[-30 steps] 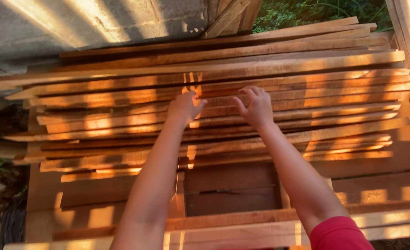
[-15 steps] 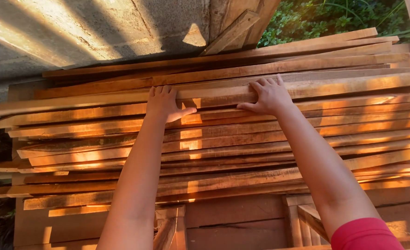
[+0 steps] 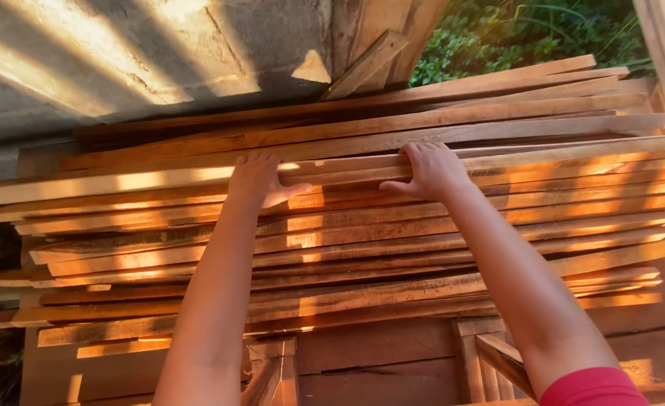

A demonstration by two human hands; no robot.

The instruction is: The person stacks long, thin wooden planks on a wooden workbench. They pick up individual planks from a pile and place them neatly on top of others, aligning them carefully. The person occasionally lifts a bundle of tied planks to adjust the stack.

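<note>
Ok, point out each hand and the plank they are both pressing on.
Left hand (image 3: 259, 180), head view, on the back of the hand.
Right hand (image 3: 430, 170), head view, on the knuckles.
Plank (image 3: 332, 167), head view, on the bare stretch between the two hands.

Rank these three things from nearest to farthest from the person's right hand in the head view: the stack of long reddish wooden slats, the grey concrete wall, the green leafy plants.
1. Stack of long reddish wooden slats: directly under the right hand, touching it.
2. Green leafy plants: beyond the stack, upper right.
3. Grey concrete wall: upper left, behind the stack.
</note>
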